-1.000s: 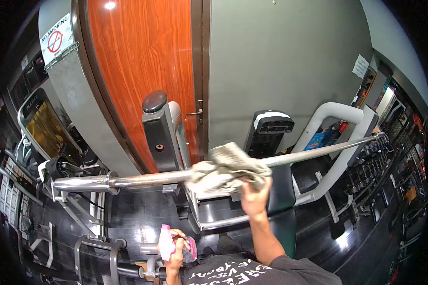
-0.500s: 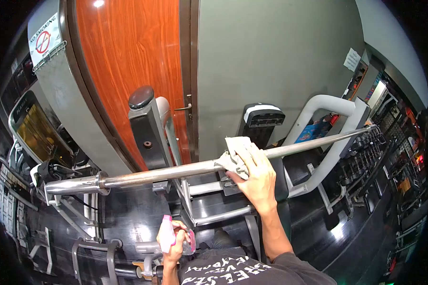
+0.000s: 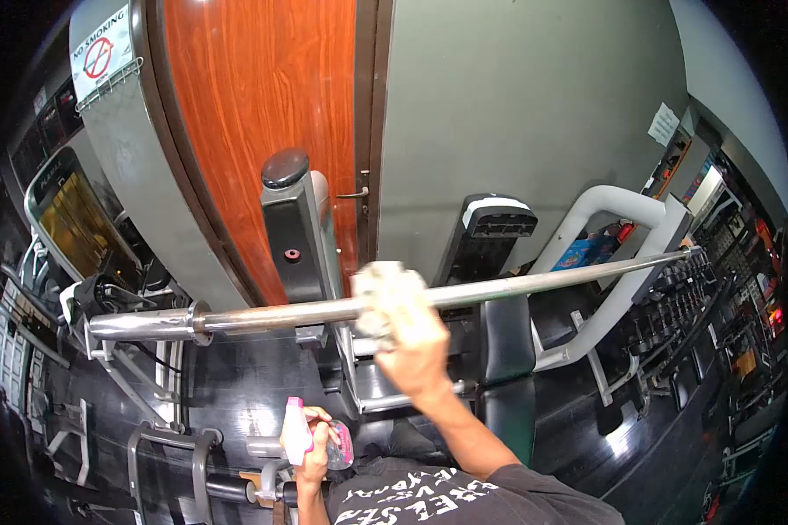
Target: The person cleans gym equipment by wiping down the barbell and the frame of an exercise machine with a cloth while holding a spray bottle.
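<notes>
A steel barbell (image 3: pixel 280 317) runs across the view, its thick sleeve at the left and its far end at the right. My right hand (image 3: pixel 411 337) is closed round the bar near its middle, pressing a pale cloth (image 3: pixel 378 293) over it; hand and cloth are blurred by motion. Low in front of my body, my left hand (image 3: pixel 313 442) is wrapped round a spray bottle (image 3: pixel 297 430) with a pink and white trigger head. Part of the bottle's clear body shows beside the fingers.
Behind the bar stand a padded machine post (image 3: pixel 293 227) and a grey frame (image 3: pixel 635 206). A black bench pad (image 3: pixel 506 341) lies under the bar. Farther back are a wooden door (image 3: pixel 263 105) and a grey wall (image 3: pixel 525 105). Dumbbells (image 3: pixel 674 306) sit on a rack at right.
My right hand and the cloth have slid left along the bar. The left hand still holds the spray bottle in nearly the same place. The view has shifted slightly.
</notes>
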The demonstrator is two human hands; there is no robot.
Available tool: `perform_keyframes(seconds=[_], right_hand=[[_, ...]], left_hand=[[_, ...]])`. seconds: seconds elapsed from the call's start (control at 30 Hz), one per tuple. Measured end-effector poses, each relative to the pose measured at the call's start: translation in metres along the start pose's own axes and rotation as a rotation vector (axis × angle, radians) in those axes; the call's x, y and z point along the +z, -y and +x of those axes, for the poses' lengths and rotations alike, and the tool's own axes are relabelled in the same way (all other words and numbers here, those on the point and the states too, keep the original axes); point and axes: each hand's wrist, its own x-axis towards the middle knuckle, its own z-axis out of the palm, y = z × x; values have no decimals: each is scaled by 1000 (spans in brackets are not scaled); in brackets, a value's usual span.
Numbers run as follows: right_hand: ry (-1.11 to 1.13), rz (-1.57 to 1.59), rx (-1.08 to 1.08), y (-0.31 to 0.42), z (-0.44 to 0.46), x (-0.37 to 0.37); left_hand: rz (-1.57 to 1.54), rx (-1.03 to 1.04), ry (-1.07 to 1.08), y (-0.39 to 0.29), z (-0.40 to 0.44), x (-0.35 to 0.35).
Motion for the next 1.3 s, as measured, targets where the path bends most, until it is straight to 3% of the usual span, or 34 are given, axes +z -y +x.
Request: perform_keyframes(seconds=[0.1, 0.23, 0.33, 0.37, 0.43, 0.5, 0.57, 0.6, 0.63, 0.7, 0.87, 0.93, 1.0, 1.1, 1.17, 1.2, 1.23, 1.3], right_hand=[[124, 309, -83, 15, -8, 25], [336, 829, 269, 9, -21, 2], [-38, 770, 400, -11, -21, -39], [-269, 703, 268, -30, -24, -44], [-588, 381, 120, -46, -17, -67], [-668, 51, 144, -80, -23, -74], [-529, 188, 280, -98, -34, -53], [-406, 37, 210, -93, -43, -38], [-459, -92, 70, -86, -48, -21], [-410, 243, 49, -70, -55, 1], [-157, 363, 45, -50, -91, 30], [-108, 612, 211, -52, -99, 32], [-307, 838, 561, -74, -123, 43], [-924, 1032, 1106, -92, -113, 25], [-1024, 1065, 939, -123, -107, 6], [-971, 1132, 787, -124, -102, -5], [-1006, 1111, 662, -94, -68, -16], [-970, 959, 640, -98, -67, 10]], left_hand=[[12, -7, 1, -4, -1, 5], [-28, 3, 64, -9, 1, 16], [-27, 6, 125, -5, 5, 18], [-18, 4, 141, -2, 5, 18], [-29, -4, 147, -2, 5, 19], [-41, -15, 147, 0, 5, 20], [-28, -37, 150, 2, 4, 19], [-29, -35, 146, 4, 4, 19], [-49, -61, 157, 6, 3, 19], [-69, -84, 168, 8, 4, 23], [-114, -129, 204, 9, 3, 38], [-102, -123, 243, 8, 3, 41], [-108, -112, 249, 5, 2, 39], [-123, -85, 243, 3, 0, 34], [-108, -60, 198, 3, -2, 29], [-91, -50, 193, 5, -3, 26], [-94, -46, 184, 6, -4, 23], [-62, -71, 144, 7, -5, 20]])
